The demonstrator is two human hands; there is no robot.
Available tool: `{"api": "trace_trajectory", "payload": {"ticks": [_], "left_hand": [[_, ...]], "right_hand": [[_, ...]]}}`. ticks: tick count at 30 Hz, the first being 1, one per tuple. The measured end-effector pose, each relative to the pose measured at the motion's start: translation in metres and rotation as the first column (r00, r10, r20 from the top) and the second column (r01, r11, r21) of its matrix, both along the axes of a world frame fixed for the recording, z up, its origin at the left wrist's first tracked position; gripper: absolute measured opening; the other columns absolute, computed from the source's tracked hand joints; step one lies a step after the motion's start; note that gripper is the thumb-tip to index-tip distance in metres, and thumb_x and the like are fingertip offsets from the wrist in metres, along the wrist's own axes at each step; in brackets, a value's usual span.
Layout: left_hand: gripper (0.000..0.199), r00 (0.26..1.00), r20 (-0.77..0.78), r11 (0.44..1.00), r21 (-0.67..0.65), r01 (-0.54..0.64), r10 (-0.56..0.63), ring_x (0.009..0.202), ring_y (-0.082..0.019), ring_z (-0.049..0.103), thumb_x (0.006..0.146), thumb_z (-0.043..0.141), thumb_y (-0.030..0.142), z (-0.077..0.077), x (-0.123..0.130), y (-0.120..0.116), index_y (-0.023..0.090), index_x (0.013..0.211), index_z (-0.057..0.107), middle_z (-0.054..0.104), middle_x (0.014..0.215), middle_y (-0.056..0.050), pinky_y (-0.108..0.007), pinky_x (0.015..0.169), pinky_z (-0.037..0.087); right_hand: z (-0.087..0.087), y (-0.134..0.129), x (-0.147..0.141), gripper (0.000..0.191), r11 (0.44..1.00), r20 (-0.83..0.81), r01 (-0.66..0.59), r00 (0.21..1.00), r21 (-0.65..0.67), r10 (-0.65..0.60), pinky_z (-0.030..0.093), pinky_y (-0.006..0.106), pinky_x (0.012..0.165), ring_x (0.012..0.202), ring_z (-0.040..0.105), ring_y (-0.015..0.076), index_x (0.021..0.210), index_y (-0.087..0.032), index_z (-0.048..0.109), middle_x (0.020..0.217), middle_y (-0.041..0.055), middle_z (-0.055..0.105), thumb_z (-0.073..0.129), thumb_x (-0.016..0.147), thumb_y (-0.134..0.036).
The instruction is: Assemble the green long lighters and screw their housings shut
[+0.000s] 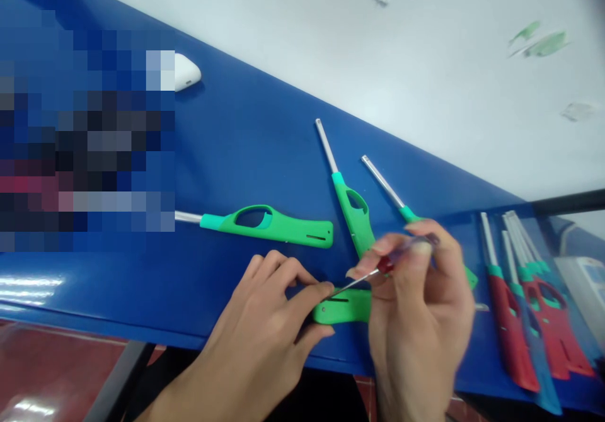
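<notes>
My right hand (pixel 420 302) is closed around a small screwdriver (pixel 385 264) with a reddish-purple, see-through handle. Its thin metal shaft slants down to the left, and the tip meets the butt end of a green gas lighter (pixel 347 312). My left hand (pixel 274 308) pinches that same end between thumb and index finger, close to the screwdriver tip. The lighter lies near the table's front edge, its middle hidden behind my right hand. Another green lighter (pixel 307 232) lies just beyond my left hand. Two more green lighters (pixel 352 208) are behind my right hand, partly covered.
Red and blue lighters (pixel 515 340) lie grouped at the right of the blue table (pixel 255 145). A white object (pixel 186 72) stands at the back left, beside a pixelated area. Behind the table rises a pale wall (pixel 425 63).
</notes>
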State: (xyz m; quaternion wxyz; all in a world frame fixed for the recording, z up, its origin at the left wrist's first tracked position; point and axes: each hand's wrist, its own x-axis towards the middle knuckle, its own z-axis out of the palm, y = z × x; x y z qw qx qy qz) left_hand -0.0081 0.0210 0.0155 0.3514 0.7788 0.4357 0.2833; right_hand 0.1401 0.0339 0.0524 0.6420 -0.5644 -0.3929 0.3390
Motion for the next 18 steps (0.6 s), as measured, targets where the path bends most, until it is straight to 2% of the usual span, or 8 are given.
{"api": "trace_trajectory", "payload": {"ticks": [5,10,16,18], "left_hand": [[0.023,1.0,0.022,1.0,0.01,-0.01,0.01,0.093,-0.019,0.048,0.097,0.066,0.022,-0.002,-0.001,-0.002,0.029,0.119,0.063,0.061,0.104,0.002,-0.039,0.084,0.035],[0.023,1.0,0.02,1.0,0.017,-0.021,0.02,0.092,-0.019,0.048,0.098,0.065,0.022,-0.001,-0.002,-0.001,0.028,0.12,0.064,0.061,0.103,0.001,-0.04,0.084,0.035],[0.021,1.0,-0.001,1.0,0.005,-0.001,0.001,0.092,-0.019,0.048,0.098,0.064,0.021,0.001,-0.001,-0.001,0.028,0.118,0.064,0.061,0.103,0.001,-0.039,0.082,0.035],[0.021,1.0,0.006,1.0,0.009,-0.004,0.004,0.092,-0.019,0.047,0.099,0.064,0.021,0.001,0.0,-0.001,0.029,0.119,0.064,0.061,0.103,0.001,-0.039,0.083,0.034]], "right_hand": [[0.011,-0.02,-0.004,0.009,0.982,0.091,0.053,0.993,0.182,-0.071,0.057,0.025,0.049,0.053,0.062,0.0111,0.111,-0.022,0.062,0.075,-0.0038,0.065,0.058,0.104,-0.026],[0.006,-0.027,-0.01,0.014,0.961,0.167,0.097,0.975,0.26,-0.144,0.058,0.027,0.046,0.051,0.065,0.0133,0.112,-0.024,0.061,0.074,-0.0039,0.07,0.066,0.099,-0.024],[0.001,-0.025,-0.017,0.009,0.948,0.249,0.145,0.943,0.285,-0.219,0.055,0.024,0.046,0.05,0.065,0.0112,0.11,-0.025,0.062,0.073,-0.0054,0.069,0.062,0.101,-0.026],[0.005,-0.032,-0.012,0.01,0.974,0.291,0.055,0.949,0.221,-0.12,0.059,0.028,0.05,0.056,0.07,0.0143,0.111,-0.028,0.062,0.076,-0.0037,0.071,0.062,0.101,-0.026]]}}
